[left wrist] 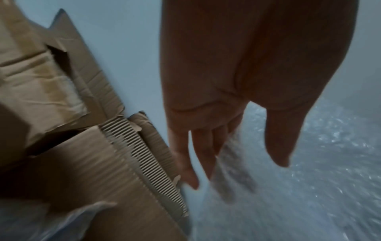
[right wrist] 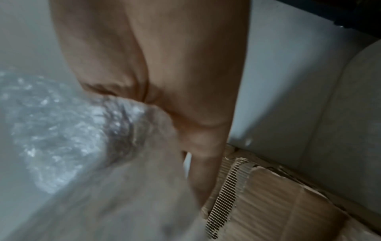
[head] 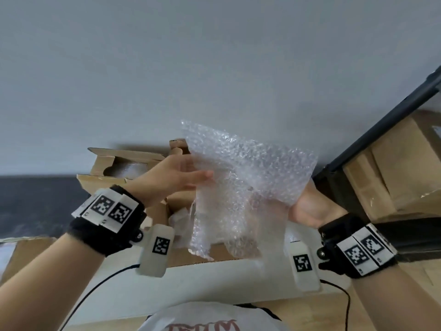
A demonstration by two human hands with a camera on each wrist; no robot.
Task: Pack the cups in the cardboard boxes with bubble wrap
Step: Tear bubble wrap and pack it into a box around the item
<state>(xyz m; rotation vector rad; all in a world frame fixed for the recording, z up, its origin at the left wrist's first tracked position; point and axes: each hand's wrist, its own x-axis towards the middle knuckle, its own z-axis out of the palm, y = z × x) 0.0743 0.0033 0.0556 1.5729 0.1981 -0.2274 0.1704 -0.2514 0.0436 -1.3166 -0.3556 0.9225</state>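
Up in the air went the clear, crinkled sheet of bubble wrap (head: 241, 177), held in front of the pale grey wall (head: 191, 68) and above the open brown cardboard box (head: 181, 254) at the near edge of the white desk (head: 214, 283). The left hand (head: 174, 179) reached in from the side with its fingers straight, and the wrist view showed those fingers (left wrist: 195, 156) laid out long along the sheet's edge, some behind the film and the thumb in front; that grip was relaxed, flat against the wrap rather than clenched. The right hand (head: 310, 209) sat under the sheet's lower right corner, palm toward the camera, its fingers hidden behind the plastic. From the right wrist, the wrap (right wrist: 86, 130) bunched straight into the palm (right wrist: 164, 73), so this grip looked to be grasping the sheet, though blur kept the fingertips from showing clearly.

Behind the left hand stood a smaller brown cardboard box with a cut-out lid (head: 119, 163), opened, with something pale and wrapped inside it; whether that was a cup could not be told. No bare cup showed in any view. More cardboard cartons (head: 391, 168) were stacked on a dark metal shelf frame (head: 381, 120) off to the right.
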